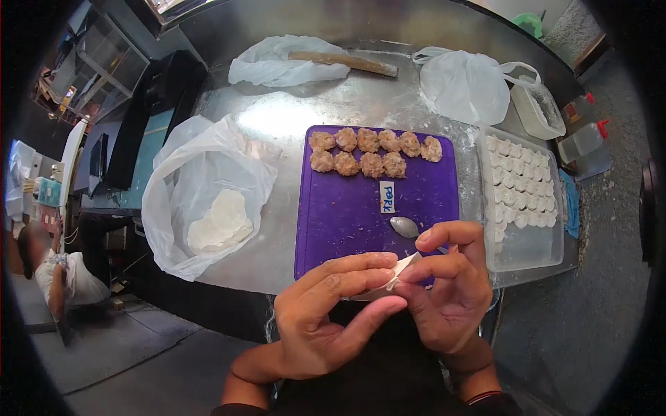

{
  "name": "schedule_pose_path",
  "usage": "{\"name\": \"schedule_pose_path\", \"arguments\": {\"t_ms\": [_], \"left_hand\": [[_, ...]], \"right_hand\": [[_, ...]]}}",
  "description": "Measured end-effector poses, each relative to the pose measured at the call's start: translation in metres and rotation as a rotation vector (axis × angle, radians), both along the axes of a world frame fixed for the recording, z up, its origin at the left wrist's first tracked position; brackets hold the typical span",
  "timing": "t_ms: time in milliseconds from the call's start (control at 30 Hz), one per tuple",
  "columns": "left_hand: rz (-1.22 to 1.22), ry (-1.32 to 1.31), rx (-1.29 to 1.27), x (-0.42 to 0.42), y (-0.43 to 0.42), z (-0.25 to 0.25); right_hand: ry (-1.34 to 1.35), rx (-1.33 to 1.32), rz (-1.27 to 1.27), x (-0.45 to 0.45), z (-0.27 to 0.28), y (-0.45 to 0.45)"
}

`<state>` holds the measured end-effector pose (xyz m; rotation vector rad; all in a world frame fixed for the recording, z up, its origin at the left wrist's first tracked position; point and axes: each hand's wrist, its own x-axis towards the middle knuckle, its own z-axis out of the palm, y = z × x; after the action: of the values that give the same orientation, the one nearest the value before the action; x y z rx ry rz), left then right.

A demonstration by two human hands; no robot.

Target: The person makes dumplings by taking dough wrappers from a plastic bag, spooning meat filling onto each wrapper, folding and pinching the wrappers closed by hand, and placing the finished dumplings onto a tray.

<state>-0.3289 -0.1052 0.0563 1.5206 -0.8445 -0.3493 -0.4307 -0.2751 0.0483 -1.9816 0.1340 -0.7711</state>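
Note:
Both hands meet over the near edge of a purple board (340,232). Between them is a pale dumpling wrapper (406,266), folded up; any filling inside is hidden. My left hand (326,312) cradles it, fingers stretched along its side and thumb below. My right hand (451,291) pinches its edge between thumb and index finger. A metal spoon (404,227) lies on the board just beyond, its handle partly hidden by my right hand. Two rows of meat filling balls (371,164) sit at the board's far end, above a "PORK" label (386,197).
Left of the board, an open plastic bag (163,201) holds white wrappers (222,220). A plastic tray (524,253) with rows of dumplings (517,184) stands on the right. Behind are a wooden stick (347,62), a tied bag (465,87) and bottles (585,144). Another person (69,277) is at far left.

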Motion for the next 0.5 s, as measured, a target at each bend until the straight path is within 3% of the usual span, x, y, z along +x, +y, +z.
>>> {"name": "schedule_pose_path", "arguments": {"t_ms": [200, 500], "left_hand": [[-0.003, 0.137, -0.043, 0.002, 0.001, -0.006], [0.002, 0.000, 0.038, 0.004, -0.004, -0.006]], "right_hand": [[0.043, 0.000, 0.010, -0.012, 0.005, -0.007], [0.087, -0.049, 0.026, -0.011, 0.004, -0.016]]}}
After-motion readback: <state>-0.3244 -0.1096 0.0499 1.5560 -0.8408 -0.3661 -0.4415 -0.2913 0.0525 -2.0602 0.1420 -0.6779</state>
